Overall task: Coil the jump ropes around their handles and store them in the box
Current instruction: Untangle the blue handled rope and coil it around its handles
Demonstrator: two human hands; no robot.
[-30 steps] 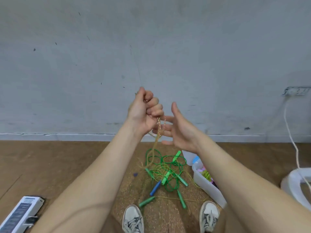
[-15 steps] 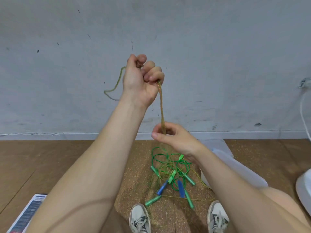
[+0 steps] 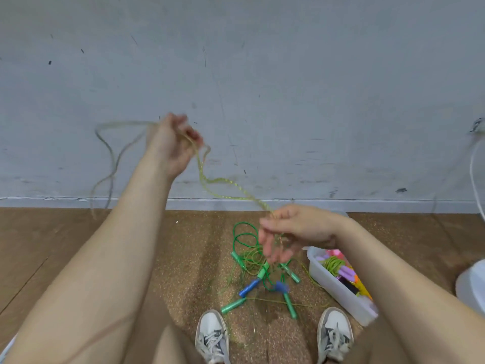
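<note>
A thin yellow-green jump rope (image 3: 231, 186) runs slack between my two hands in front of the wall. My left hand (image 3: 173, 144) is raised and grips its upper part, and a blurred loop of the rope swings out to the left of it. My right hand (image 3: 291, 229) is lower and pinches the rope between thumb and fingers; the rope drops from there to the floor. Below lies a tangle of green ropes (image 3: 249, 248) with green handles (image 3: 233, 306) and blue handles (image 3: 249, 285). A clear plastic box (image 3: 338, 292) stands at the right with coiled ropes inside.
My two white sneakers (image 3: 212, 334) stand on a speckled cork mat, just in front of the tangle. A grey wall with a white baseboard closes the far side. A white object (image 3: 472, 285) and a white cable (image 3: 475, 174) are at the right edge.
My left hand has dropped and swung left, whipping a loop of rope outward. My right hand has moved down and right along the rope, which now hangs slack instead of taut.
</note>
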